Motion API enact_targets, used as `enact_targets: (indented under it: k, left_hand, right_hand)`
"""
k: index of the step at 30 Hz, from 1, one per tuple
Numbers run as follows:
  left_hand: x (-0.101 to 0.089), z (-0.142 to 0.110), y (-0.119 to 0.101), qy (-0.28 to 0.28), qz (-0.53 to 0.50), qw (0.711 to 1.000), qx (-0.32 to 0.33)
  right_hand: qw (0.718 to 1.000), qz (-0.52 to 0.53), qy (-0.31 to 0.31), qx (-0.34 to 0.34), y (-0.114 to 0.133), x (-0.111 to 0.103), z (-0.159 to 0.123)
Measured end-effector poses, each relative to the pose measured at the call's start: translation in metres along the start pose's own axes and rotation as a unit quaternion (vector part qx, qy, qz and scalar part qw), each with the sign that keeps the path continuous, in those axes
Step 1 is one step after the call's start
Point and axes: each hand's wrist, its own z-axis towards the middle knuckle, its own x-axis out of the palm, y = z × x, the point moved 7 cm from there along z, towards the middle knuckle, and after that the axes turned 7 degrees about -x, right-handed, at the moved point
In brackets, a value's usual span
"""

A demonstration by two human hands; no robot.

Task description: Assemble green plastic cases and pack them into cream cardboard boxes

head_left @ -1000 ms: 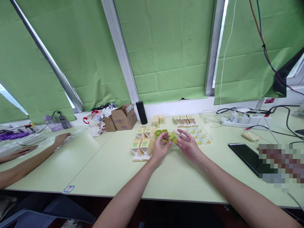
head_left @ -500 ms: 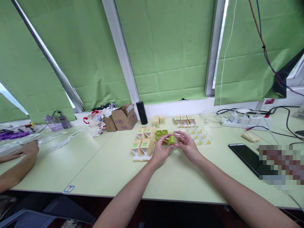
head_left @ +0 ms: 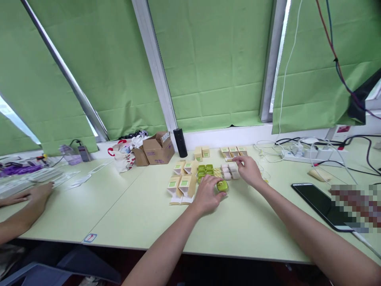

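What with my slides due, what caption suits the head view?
Left hand holding a small green piece, right hand beside pale pieces.

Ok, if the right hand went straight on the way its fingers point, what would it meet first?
Likely the row of small open cartons, just beyond the right hand in this view. Depth is unclear; if it is low, it might brush the pale blocks first.

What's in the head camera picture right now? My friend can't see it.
A person's left hand holds a small green case at a pale table, while the right hand is beside small pale blocks. Open tan boxes and little green containers sit nearby, and another person's hands are at the far left.
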Motion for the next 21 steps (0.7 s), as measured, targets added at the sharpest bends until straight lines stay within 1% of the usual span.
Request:
enact_targets:
  k: [1,2,6,10,13,17,21]
  left_hand:
    - [0.001,0.0,-0.001,0.007,0.009,1.0,0.005]
    - [0.002,0.0,-0.002,0.012,0.015,1.0,0.012]
    - [0.007,0.002,-0.002,0.031,0.032,0.999,0.027]
    - [0.011,0.002,-0.001,0.041,0.039,0.997,0.042]
    - [0.013,0.002,-0.002,0.047,0.047,0.996,0.051]
    - [0.012,0.001,-0.005,0.053,0.065,0.995,0.051]
    - [0.006,0.0,-0.007,0.032,0.063,0.997,0.043]
  right_hand:
    - [0.995,-0.079,0.054,-0.016,-0.001,0.006,0.009]
    - [0.991,-0.1,0.081,-0.027,-0.002,0.01,0.016]
    - [0.976,-0.132,0.164,-0.06,-0.006,0.028,0.035]
    - [0.959,-0.166,0.225,-0.039,-0.02,0.045,0.043]
    - [0.95,-0.179,0.255,-0.023,-0.027,0.055,0.048]
    - [0.945,-0.179,0.273,-0.008,-0.031,0.067,0.055]
    - [0.943,-0.179,0.281,0.004,-0.034,0.077,0.058]
